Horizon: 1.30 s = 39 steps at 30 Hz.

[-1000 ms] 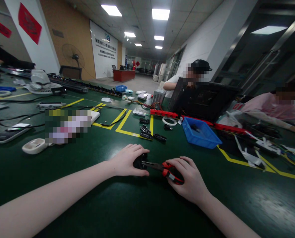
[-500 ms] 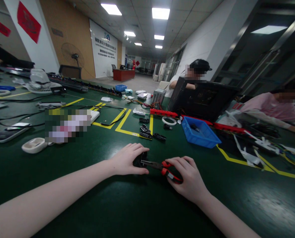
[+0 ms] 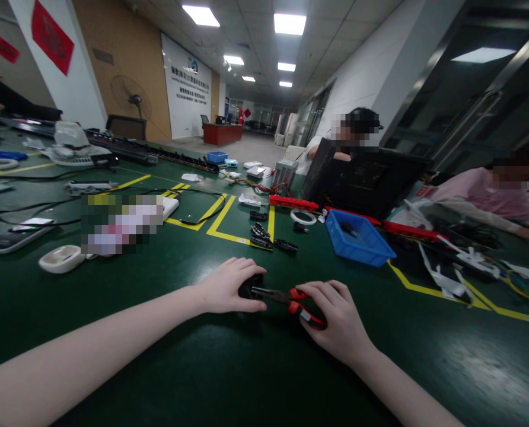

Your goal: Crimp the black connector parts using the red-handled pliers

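My left hand [image 3: 231,287] is closed round a small black part [image 3: 249,287], thumb on the near side and fingers on the far side. Much of that part is hidden by the hand, and its exact kind cannot be made out. My right hand [image 3: 335,317] grips the red-and-black handles of needle-nose pliers [image 3: 298,302]. The pliers' long jaws point left and their tips meet the black part between my left thumb and fingers. Beyond the hands, several small black parts [image 3: 261,234] lie on the green table [image 3: 193,367].
A blue tray [image 3: 362,252] with a dark item inside stands right of the loose parts. Behind it are a red strip [image 3: 293,203] and a large black case [image 3: 371,178]. A phone [image 3: 18,236] and cables lie left. Two people sit across the table on the right.
Both hands, the pliers and the black part stay almost in the same place. Across the table, the person behind the black case has shifted their head slightly.
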Motion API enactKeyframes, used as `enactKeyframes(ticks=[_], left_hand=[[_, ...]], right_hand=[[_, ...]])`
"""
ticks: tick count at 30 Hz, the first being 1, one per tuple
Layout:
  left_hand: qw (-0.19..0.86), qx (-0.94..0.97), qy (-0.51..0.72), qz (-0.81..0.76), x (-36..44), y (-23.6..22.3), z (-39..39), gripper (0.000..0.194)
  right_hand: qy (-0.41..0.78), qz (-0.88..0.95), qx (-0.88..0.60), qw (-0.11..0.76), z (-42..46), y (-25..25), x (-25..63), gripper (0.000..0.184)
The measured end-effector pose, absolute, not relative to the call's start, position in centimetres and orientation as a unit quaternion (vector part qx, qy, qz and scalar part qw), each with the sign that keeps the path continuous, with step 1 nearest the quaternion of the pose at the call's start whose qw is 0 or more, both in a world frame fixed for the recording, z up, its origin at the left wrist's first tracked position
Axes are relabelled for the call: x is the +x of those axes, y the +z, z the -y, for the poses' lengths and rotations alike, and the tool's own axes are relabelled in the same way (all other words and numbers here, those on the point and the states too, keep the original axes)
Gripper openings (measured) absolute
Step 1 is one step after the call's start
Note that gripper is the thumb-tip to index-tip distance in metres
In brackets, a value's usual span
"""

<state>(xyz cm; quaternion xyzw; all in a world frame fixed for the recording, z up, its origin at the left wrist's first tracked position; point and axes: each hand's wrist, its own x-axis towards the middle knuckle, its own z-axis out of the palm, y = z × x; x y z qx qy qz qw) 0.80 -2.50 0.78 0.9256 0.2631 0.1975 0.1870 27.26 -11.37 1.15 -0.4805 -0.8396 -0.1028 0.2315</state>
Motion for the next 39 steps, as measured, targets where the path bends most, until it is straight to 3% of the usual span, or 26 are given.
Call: enactKeyframes(ticks=[25,39], left_hand=[[0.149,0.911,0.250,-0.293,0.86,0.70,2.81,0.075],[0.126,0.913,0.238,-0.307,0.98,0.54,2.78,0.068]], right_hand=[[-0.099,0.840,-0.482,0.230,11.44,1.36,27.13,0.036],[-0.083,0.830,-0.506,0.218,11.37,1.21,27.25,0.036]])
